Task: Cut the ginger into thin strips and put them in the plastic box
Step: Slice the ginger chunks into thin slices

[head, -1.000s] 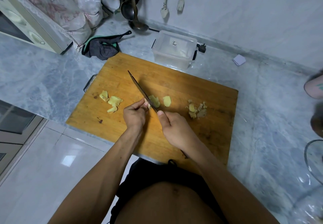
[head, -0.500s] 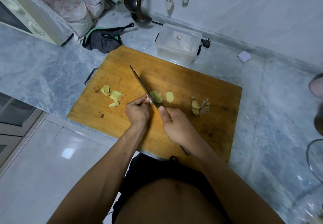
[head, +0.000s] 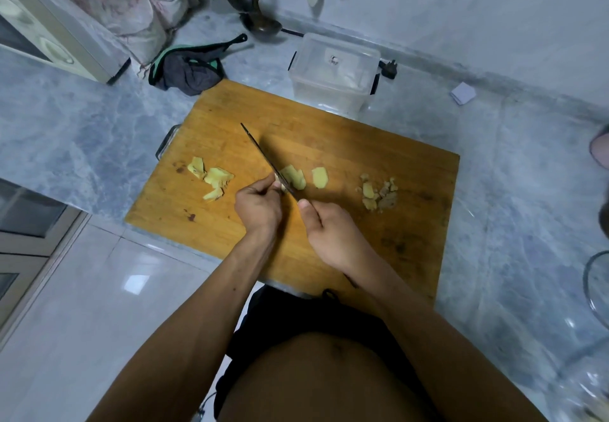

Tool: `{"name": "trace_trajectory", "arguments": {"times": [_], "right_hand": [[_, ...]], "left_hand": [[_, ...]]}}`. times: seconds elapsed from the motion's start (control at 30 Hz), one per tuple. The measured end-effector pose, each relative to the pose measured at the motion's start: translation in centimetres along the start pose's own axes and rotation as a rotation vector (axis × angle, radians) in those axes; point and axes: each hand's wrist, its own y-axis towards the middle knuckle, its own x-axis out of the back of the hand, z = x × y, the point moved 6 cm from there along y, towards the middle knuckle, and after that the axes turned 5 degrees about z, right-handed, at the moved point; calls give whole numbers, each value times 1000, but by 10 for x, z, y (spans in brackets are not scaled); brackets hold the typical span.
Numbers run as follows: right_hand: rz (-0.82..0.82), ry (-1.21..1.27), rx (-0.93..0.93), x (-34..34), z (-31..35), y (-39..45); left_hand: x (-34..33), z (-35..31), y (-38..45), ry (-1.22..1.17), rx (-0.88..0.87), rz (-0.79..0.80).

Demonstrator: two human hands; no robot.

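Observation:
A wooden cutting board (head: 329, 144) lies on the marble counter. My left hand (head: 258, 207) pinches a small ginger piece (head: 279, 185) against the board. My right hand (head: 333, 237) grips the handle of a knife (head: 263, 158), whose blade runs up and left right beside the left fingertips. Ginger slices (head: 295, 177) lie just right of the blade, with one more slice (head: 319, 177) further right. More ginger pieces (head: 212, 177) sit at the board's left, and a heap of peel scraps (head: 379, 194) at its right. The clear plastic box (head: 333, 72) stands behind the board.
A dark cloth (head: 188, 69) lies at the board's far left corner. Ladles (head: 257, 9) hang near the wall behind it. An appliance (head: 43, 32) stands at far left, a small white paper (head: 463, 93) at far right, and a glass rim (head: 593, 283) at the right edge.
Both hands and the knife stay at the same spot on the board; the blade has shifted only slightly against the ginger. The view has drifted a little.

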Motion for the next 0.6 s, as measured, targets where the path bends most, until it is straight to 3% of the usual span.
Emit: {"name": "trace_trajectory", "arguments": {"times": [0.6], "right_hand": [[41,144,-11,16,-3,-10]], "left_hand": [[1,2,-3,-144,96,5]]}}
